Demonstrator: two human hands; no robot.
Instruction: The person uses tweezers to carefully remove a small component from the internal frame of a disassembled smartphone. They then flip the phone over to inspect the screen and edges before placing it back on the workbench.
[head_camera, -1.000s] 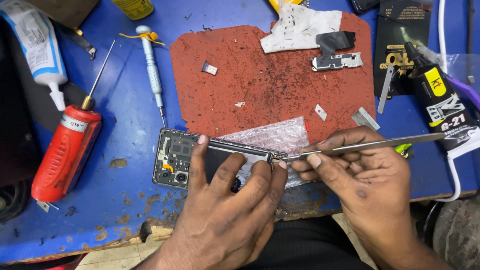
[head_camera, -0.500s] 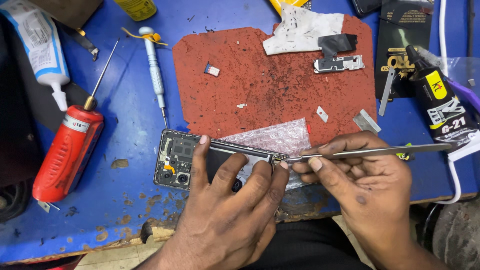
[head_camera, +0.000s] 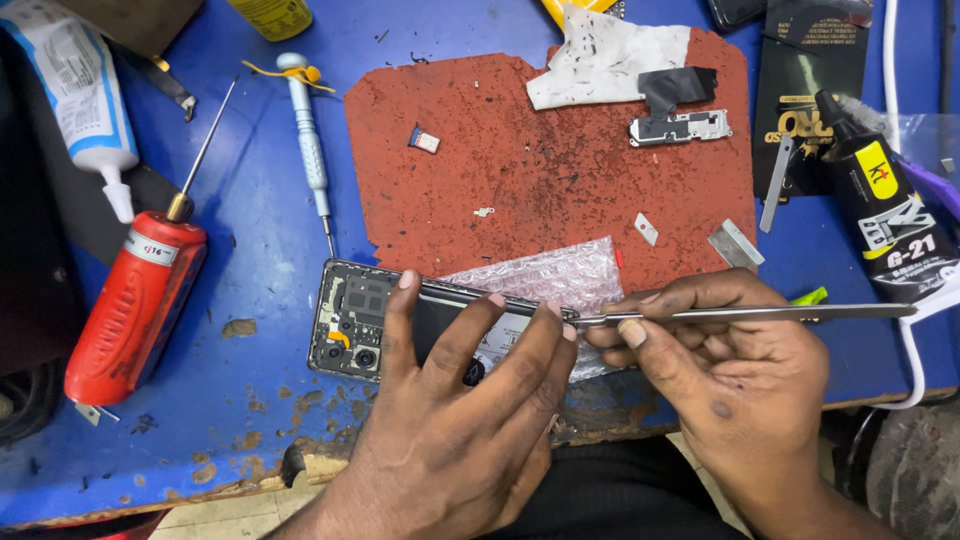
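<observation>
An opened smartphone (head_camera: 350, 325), back cover off, is lying flat at the near edge of the blue table (head_camera: 250, 250), partly on a sheet of bubble wrap (head_camera: 560, 275). It is pinned down by the left hand (head_camera: 450, 420): fingers (head_camera: 402, 300) are spread across the battery area, pressing rather than grasping. The camera modules and board at the phone's left end are left exposed.

Metal tweezers (head_camera: 740, 314) are pinched closed in the right hand (head_camera: 720, 370) between thumb and fingers, held near level, tip set against the phone's upper edge just beside the left fingertips.

Behind the phone a worn red mat (head_camera: 540, 160) is seen, with a small metal bracket (head_camera: 680, 127) and loose bits on it. A precision screwdriver (head_camera: 308, 145) is placed left of the mat; a red-handled tool (head_camera: 135, 300) is well apart on the left. A black glue tube (head_camera: 885, 215) is at right.
</observation>
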